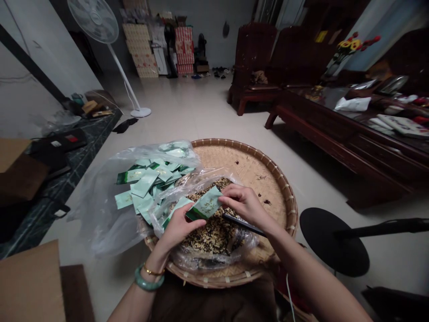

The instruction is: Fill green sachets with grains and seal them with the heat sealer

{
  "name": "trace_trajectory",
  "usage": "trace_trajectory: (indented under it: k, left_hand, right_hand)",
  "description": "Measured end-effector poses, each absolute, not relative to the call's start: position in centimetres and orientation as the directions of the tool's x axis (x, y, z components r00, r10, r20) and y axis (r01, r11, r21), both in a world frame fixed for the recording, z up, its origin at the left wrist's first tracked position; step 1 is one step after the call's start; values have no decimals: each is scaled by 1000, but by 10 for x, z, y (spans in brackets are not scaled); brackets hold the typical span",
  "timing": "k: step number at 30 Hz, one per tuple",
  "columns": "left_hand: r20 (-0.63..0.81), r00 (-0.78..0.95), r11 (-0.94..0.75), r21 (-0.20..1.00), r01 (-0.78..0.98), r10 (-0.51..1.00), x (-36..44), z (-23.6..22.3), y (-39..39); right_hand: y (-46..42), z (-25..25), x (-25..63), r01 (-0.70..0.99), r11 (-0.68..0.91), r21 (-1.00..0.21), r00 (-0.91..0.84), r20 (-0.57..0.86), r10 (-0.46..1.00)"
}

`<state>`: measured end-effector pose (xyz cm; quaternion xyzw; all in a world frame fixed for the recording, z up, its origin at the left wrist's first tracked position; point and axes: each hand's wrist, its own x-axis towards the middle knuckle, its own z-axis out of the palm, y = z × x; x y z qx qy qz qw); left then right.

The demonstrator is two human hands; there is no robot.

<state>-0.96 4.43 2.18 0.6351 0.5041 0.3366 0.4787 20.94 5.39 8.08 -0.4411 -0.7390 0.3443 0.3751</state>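
A pale green sachet (205, 205) sits between both hands, low and centre of the frame, just above a heap of dried tea (211, 230). The left hand (181, 228) grips its lower end, with the fingers (195, 222) clenched on it. The right hand (246, 205) holds its upper edge, with the fingers (231, 192) closed over it, and a black rod (243, 224) runs out from under that palm. A clear plastic bag (197, 192) lies around the tea, and its folds spread left over a pile of similar green sachets (149, 181). All of this rests on a round bamboo tray (264, 170), which has a few dark bits scattered on its bare right side. A jade bangle (149, 278) and a thin gold bangle (153, 270) circle the left wrist.

Along the left edge runs a dark stone surface (75, 150), carrying black cases and cardboard. The pale tiled floor (201, 112) stretches back to stacked boxes (140, 51) and a white standing fan (97, 22) at upper left. Dark wooden chairs (254, 62) and a long wooden table (335, 125) fill the upper right, with flowers (351, 44) above them.
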Motion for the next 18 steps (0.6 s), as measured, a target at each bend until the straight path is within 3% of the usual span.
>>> trace_trajectory:
  k: [3, 6, 10, 15, 18]
  left_hand:
    - [-6, 277, -99, 927, 363, 961, -12, 21, 45]
    - [44, 340, -181, 905, 384, 939, -13, 22, 43]
    - [98, 413, -242, 918, 314, 906, -11, 27, 37]
    - [186, 390, -290, 930, 226, 902, -5, 30, 34]
    - [184, 391, -289, 930, 228, 902, -4, 29, 34]
  right_hand:
    - [45, 82, 207, 426, 467, -775, -338, 342, 877]
    - [29, 83, 198, 457, 640, -618, -470, 443, 763]
    - [3, 95, 187, 561, 691, -456, -592, 362, 720]
    - [-13, 111, 183, 679, 718, -153, -635, 369, 679]
    - [-12, 110, 179, 695, 711, -106, -655, 315, 687]
